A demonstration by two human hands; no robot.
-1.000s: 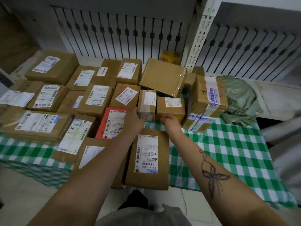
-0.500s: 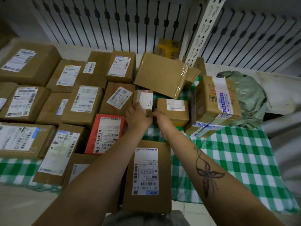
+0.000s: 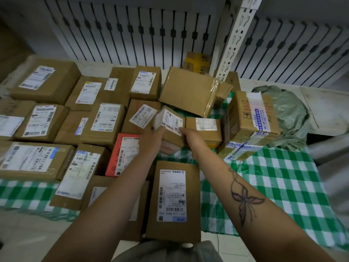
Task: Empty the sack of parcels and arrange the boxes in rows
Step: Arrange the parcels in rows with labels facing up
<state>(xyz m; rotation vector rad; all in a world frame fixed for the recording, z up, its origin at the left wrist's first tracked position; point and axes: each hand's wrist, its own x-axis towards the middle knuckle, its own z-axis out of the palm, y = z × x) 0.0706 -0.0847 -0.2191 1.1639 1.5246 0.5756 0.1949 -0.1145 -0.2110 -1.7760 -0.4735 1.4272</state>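
Nearest, a long label-up carton lies lengthwise on the green-checked desk. Beyond it, left hand and right hand share one grip on a small cardboard box, one at each side, holding it tilted between the red parcel and a squat brown box. Its slot appears to lie directly below. Far right, the slack green woven sack looks emptied
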